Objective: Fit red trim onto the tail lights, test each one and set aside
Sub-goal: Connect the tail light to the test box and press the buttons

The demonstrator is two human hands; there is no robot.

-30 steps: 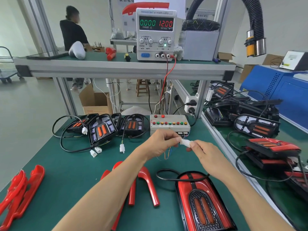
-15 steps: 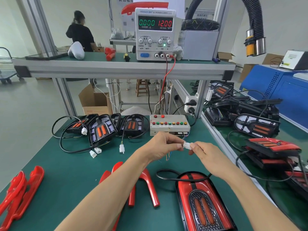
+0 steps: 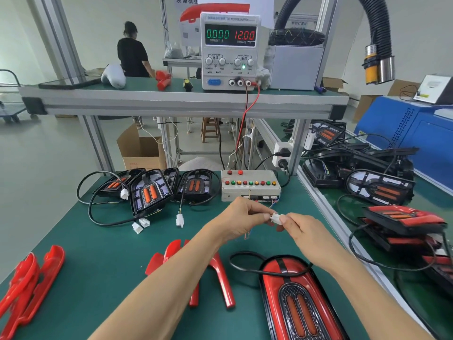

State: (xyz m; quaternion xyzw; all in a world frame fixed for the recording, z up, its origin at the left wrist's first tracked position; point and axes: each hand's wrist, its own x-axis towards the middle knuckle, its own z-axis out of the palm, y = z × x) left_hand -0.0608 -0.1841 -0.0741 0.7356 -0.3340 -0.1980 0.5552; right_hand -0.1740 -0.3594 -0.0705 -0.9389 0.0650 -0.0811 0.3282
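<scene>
Both hands meet above the green counter (image 3: 103,266), just in front of the test box (image 3: 250,186) with its row of coloured buttons; the left hand (image 3: 241,215) pinches one side of a small white connector (image 3: 276,219) and the right hand (image 3: 302,229) pinches the other, fingers curled tight on it, thin coloured wires trailing below toward the box; whether the two halves are fully seated I cannot tell; the power supply (image 3: 230,51) on the shelf reads zero current at twelve volts, so the lamp is likely not drawing power yet. The tail light (image 3: 297,300) under test, already wearing its red trim, lies on the counter beneath the right forearm, lens up; its long axis runs from the near right edge away toward the middle of the counter, the rounded narrow end pointing away from the person and slightly left, its black cable (image 3: 245,262) looping out from that end. The risks, as I judge them: the plug could go in skewed or reversed and bend a pin, since the halves are small and partly hidden by fingertips; a tug on the short cable could drag the light across the counter and scuff the trim; the thin tester wires could pull loose; loose red trim pieces (image 3: 221,283) lie just beside the left forearm and could be knocked; untrimmed lights (image 3: 149,192) wait at the back left.
</scene>
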